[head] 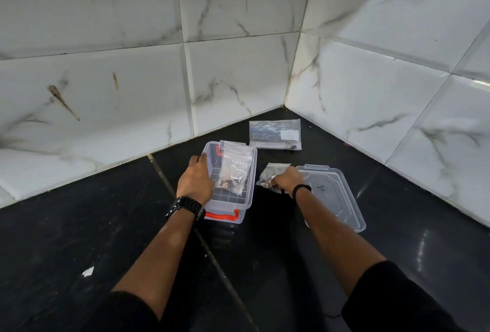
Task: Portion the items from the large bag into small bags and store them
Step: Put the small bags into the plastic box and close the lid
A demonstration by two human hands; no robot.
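Observation:
A clear plastic box (248,199) with red handles stands open on the black floor. Inside it lie small zip bags (234,170), the front one holding dark small parts. My left hand (195,180) rests on the box's left rim, gripping it. My right hand (287,180) pinches another small clear bag (269,176) with dark parts, held just right of the box above the floor. The large flat bag (274,134) lies beyond, near the wall corner, with a few dark parts at its lower right.
The box's clear lid (336,193) lies flat on the floor under my right wrist. White marble-tiled walls meet in a corner behind the large bag. Black glossy floor tiles spread toward me.

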